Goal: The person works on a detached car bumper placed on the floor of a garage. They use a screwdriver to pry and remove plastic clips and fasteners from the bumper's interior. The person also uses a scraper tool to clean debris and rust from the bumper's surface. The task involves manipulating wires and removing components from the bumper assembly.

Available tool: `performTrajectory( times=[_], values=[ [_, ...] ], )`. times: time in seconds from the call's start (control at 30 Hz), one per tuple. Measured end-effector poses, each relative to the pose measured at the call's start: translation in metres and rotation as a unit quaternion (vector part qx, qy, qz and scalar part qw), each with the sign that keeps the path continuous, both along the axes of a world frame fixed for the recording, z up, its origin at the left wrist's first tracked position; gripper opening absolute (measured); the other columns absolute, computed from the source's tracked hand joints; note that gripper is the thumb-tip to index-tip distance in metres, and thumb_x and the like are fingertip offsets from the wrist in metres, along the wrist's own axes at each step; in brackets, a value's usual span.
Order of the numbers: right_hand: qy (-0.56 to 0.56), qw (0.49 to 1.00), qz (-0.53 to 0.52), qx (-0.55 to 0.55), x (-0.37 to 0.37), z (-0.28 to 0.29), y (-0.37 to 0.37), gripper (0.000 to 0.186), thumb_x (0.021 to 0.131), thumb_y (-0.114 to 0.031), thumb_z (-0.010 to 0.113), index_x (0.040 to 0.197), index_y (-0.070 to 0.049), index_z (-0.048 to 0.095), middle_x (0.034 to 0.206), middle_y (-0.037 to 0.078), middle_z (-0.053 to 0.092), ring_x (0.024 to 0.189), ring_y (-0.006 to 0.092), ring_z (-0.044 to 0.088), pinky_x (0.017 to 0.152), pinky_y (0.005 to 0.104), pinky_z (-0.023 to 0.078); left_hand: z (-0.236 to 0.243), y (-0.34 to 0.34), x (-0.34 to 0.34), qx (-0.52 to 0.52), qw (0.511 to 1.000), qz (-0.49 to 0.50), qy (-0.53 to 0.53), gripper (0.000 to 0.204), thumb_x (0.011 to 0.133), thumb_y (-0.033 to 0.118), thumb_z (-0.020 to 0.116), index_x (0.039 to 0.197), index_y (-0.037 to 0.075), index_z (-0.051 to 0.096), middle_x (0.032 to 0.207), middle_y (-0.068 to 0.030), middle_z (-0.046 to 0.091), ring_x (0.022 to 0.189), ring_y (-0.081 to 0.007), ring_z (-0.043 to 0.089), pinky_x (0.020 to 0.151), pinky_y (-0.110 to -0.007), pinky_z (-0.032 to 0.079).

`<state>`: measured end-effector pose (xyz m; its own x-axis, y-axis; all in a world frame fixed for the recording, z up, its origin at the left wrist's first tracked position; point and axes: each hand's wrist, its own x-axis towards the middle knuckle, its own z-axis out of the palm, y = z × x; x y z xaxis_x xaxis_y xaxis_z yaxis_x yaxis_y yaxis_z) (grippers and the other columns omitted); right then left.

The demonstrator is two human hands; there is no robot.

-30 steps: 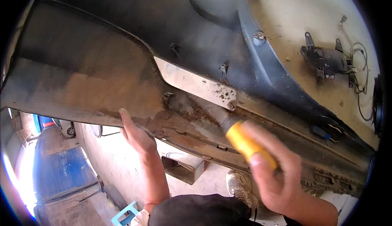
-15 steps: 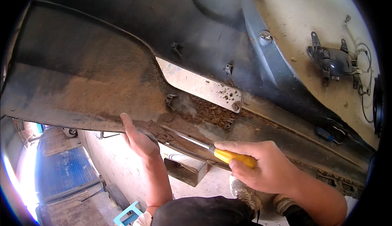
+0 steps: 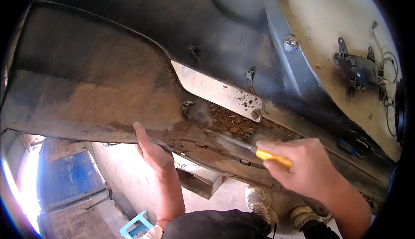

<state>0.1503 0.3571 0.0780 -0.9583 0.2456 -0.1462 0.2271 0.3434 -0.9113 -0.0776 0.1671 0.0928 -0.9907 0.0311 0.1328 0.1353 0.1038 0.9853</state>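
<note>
A large dark car bumper (image 3: 86,94), its dusty inner side up, spans the view. My left hand (image 3: 156,155) is wrapped round its near edge, thumb on top and fingers hidden below. In my right hand (image 3: 307,165) is a screwdriver (image 3: 275,157) with a yellow handle. Its blade, blurred by motion, points left over the bumper's dirty channel. Brown crumbly dirt (image 3: 229,120) lies just beyond the blade, beside an elongated cut-out in the bumper. Small metal clips (image 3: 250,75) stand on the bumper's inner face.
A black lamp-like part (image 3: 359,72) with a cable lies on the pale floor at the right. A blue-handled tool (image 3: 347,147) rests near the bumper's right end. Below stand a light-blue stool (image 3: 136,226) and an open box-like piece (image 3: 196,183).
My right hand has moved the screwdriver to the right along the channel, and its blade now lies farther from my left hand. The left hand keeps its hold; the view has shifted slightly.
</note>
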Motion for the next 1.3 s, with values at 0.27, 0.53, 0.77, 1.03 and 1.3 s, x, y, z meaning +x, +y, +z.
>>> performTrajectory(
  times=[0.27,0.53,0.77,1.03,1.3],
  values=[
    [0.051,0.996,-0.002,-0.077,-0.010,0.008,-0.019,0.035,0.086,-0.021,0.069,0.120,-0.014,0.067,0.073,0.011,0.069,0.053,0.0210,0.065,0.052,0.0324,0.054,0.005,0.007,0.004,0.011,1.000,0.022,-0.015,0.059,0.099,0.035,0.053,0.138,-0.007,0.040,0.139,-0.0147,0.046,0.120,-0.0245,0.048,0.103,-0.037,0.039],
    [0.062,0.996,-0.012,-0.063,-0.011,0.013,-0.014,0.033,0.089,-0.025,0.065,0.120,-0.014,0.067,0.074,0.008,0.071,0.054,0.0169,0.065,0.051,0.0318,0.055,0.001,0.002,-0.001,-0.004,1.000,0.021,0.003,0.067,0.100,0.043,0.049,0.142,-0.008,0.035,0.143,-0.0164,0.042,0.125,-0.0260,0.046,0.106,-0.038,0.037],
    [0.050,0.989,-0.122,-0.067,0.018,0.020,0.004,0.047,0.088,-0.018,0.059,0.131,0.002,0.055,0.110,0.022,0.068,0.082,0.0257,0.070,0.074,0.0322,0.056,0.006,-0.001,0.003,-0.026,1.000,0.014,-0.005,0.069,0.100,0.044,0.048,0.143,-0.009,0.033,0.146,-0.0176,0.039,0.128,-0.0270,0.043,0.108,-0.038,0.035],
    [-0.077,0.943,-0.056,-0.319,0.026,0.068,-0.048,0.062,0.095,-0.026,0.052,0.148,0.000,0.031,0.104,0.024,0.064,0.084,0.0224,0.065,0.075,0.0318,0.051,0.007,0.003,0.006,-0.036,0.999,0.030,-0.005,0.070,0.101,0.043,0.046,0.144,-0.011,0.029,0.149,-0.0188,0.034,0.132,-0.0258,0.039,0.110,-0.037,0.032],
    [0.037,0.951,-0.113,-0.285,0.024,0.090,-0.034,0.045,0.096,-0.014,0.055,0.137,0.004,0.046,0.114,0.018,0.064,0.093,0.0232,0.065,0.082,0.0348,0.051,0.010,0.002,0.003,-0.121,0.992,0.036,0.007,0.083,0.099,0.054,0.044,0.144,-0.013,0.027,0.153,-0.0226,0.026,0.137,-0.0281,0.031,0.114,-0.039,0.025]
  ],
)
